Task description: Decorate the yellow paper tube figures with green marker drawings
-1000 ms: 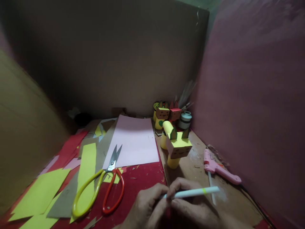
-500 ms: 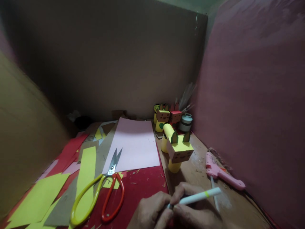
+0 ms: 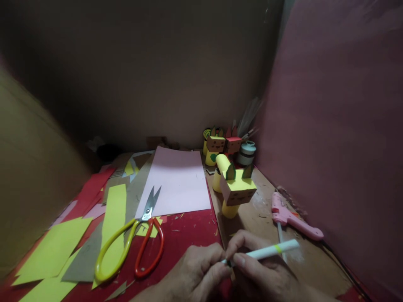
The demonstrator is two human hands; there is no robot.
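My right hand (image 3: 264, 264) is closed around a white marker pen (image 3: 272, 250) with a yellow-green band, its far end pointing up to the right. At the pen's left end, my left hand (image 3: 201, 270) is closed in a pinch, fingertips almost touching those of the right. Something small and pale shows between the fingertips; I cannot make out what it is. Just beyond the hands stands a yellow paper animal figure (image 3: 241, 184) with a brown boxy face and pointed ears. Scissors (image 3: 147, 214) with one yellow and one red handle lie with blades apart, left of my hands.
A pink glue gun (image 3: 294, 220) lies by the right wall. Behind the figure stand smaller paper animals (image 3: 215, 144) and a grey-green jar (image 3: 247, 153). A pink sheet (image 3: 179, 180) and yellow paper pieces (image 3: 53, 247) cover much of the left side.
The camera view has tilted slightly, so table things sit higher in the picture. Both hands stay together, with more of the left forearm showing; the marker appears a little further right.
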